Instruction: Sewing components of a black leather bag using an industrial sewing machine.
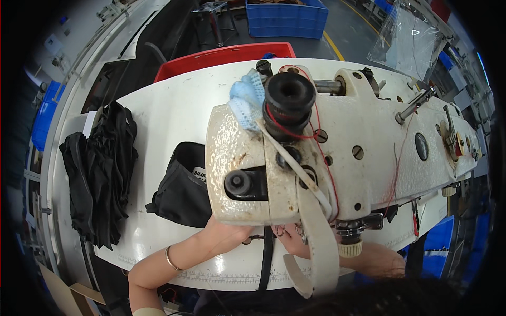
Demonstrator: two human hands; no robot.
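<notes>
Because the sewing machine (369, 176) hides most fingers of the left hand (229, 234) and right hand (292, 242), I cannot tell whether either grip is open or closed. From the left hand, which is nearer, the black fabric piece (179, 197) lies toward ten or eleven o'clock; its long axis is unclear, its right end hidden. Between the hands, a black strap (267, 260) runs twelve to six.

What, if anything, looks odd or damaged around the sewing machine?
A crumpled blue cloth is bunched against the black knob atop the machine, which seems makeshift. The machine's white paint also shows brown marks, possibly rust or wear.
</notes>
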